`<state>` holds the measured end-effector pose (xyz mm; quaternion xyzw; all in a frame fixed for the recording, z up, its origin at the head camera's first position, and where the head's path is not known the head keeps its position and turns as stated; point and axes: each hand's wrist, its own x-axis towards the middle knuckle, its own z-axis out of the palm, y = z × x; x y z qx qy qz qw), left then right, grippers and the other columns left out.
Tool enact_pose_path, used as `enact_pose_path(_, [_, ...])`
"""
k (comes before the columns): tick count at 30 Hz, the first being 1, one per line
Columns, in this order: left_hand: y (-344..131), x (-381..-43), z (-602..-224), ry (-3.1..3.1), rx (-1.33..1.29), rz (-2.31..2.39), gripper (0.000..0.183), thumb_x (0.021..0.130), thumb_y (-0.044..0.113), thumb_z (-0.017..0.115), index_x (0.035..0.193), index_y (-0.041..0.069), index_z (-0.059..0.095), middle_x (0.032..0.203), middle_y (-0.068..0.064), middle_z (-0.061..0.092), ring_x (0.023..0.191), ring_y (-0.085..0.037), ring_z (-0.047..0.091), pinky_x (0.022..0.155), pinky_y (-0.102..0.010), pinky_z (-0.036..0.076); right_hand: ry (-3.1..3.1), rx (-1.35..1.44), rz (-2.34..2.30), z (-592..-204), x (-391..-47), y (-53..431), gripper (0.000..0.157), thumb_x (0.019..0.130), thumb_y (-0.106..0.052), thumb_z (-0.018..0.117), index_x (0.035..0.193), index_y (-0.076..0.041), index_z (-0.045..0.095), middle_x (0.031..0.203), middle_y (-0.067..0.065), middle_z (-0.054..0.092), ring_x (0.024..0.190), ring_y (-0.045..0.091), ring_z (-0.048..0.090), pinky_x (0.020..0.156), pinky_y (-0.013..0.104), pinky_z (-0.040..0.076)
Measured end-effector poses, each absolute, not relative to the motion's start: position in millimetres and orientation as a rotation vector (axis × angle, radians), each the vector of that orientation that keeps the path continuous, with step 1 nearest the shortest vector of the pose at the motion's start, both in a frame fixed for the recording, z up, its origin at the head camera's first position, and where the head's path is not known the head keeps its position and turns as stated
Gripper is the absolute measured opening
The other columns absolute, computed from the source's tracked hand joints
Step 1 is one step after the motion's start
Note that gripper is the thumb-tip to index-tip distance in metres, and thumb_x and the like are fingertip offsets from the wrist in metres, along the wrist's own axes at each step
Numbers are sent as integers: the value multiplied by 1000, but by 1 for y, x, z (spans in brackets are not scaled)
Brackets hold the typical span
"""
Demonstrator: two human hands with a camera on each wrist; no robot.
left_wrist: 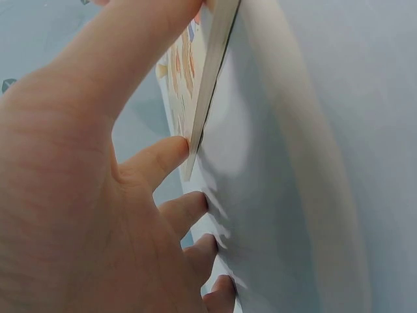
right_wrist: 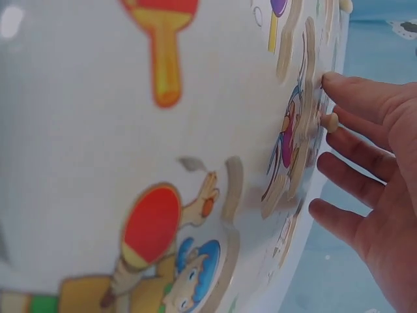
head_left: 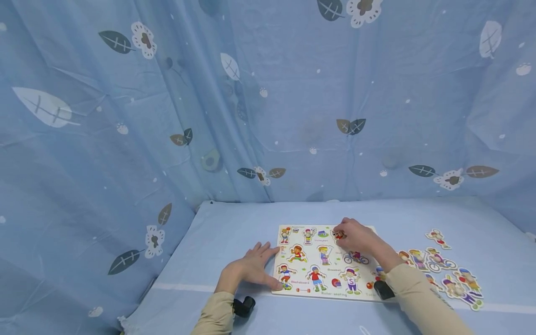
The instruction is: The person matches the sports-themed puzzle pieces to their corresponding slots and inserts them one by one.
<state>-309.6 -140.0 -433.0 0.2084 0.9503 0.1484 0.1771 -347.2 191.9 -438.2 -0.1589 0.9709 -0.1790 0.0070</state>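
Observation:
A wooden puzzle board (head_left: 307, 270) printed with sports figures lies flat on the table. My left hand (head_left: 254, 266) rests at its left side with fingers spread; in the left wrist view the index fingertip (left_wrist: 177, 149) touches the board's edge. At the upper right of the board, my right hand (head_left: 358, 235) pinches a small figure puzzle piece (head_left: 338, 235), partly hidden under the fingers. From the right wrist view, a round peg (right_wrist: 331, 122) shows between the thumb and the other fingers. A cyclist figure (head_left: 356, 257) sits on the board just below that hand.
Several loose puzzle pieces (head_left: 458, 284) lie in an overlapping group on the table to the right of the board. One piece (head_left: 438, 238) lies apart, farther back. A blue patterned curtain (head_left: 293, 116) hangs behind the table (head_left: 234, 218).

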Motion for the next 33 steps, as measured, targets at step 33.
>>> enact_pose_path(33, [-140, -310, -434, 2688, 621, 425, 104, 70, 61, 79, 155, 19, 34, 163, -13, 22, 151, -37, 12, 121, -58, 16, 3083, -523, -727, -435, -323, 242, 39, 90, -20, 71, 126, -4, 65, 119, 14, 60, 116, 39, 56, 95, 58, 50])
